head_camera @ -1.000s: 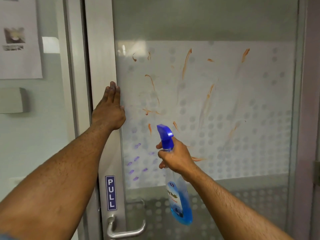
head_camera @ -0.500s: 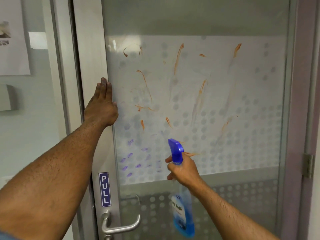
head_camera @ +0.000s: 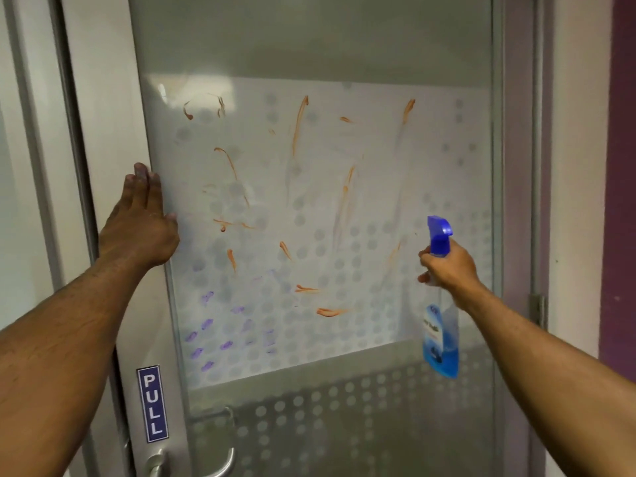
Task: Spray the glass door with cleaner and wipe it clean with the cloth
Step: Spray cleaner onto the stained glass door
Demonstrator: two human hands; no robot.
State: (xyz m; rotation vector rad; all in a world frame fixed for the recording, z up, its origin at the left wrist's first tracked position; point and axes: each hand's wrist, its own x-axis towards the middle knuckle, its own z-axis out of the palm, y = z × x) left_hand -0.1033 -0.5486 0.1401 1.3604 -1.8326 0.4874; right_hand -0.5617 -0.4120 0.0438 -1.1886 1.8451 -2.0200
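Observation:
The glass door (head_camera: pixel 344 56) fills the view, its frosted dotted panel streaked with orange smears (head_camera: pixel 298 125) and purple marks (head_camera: pixel 206 325) low on the left. My left hand (head_camera: pixel 141 225) lies flat, fingers together, on the door's metal frame at the glass edge. My right hand (head_camera: pixel 447 268) grips the neck of a blue spray bottle (head_camera: pixel 441 339) with a blue trigger head, held up near the right side of the panel, nozzle toward the glass. No cloth is in view.
A blue PULL sign (head_camera: pixel 152 404) and a metal lever handle (head_camera: pixel 220 466) sit on the left stile below my left arm. A hinge (head_camera: pixel 538 309) and a white wall with a purple strip (head_camera: pixel 619 166) lie to the right.
My right hand has carried the spray bottle from the lower middle of the panel across to its right side and a little higher. The view has shifted right. My left hand stays on the frame.

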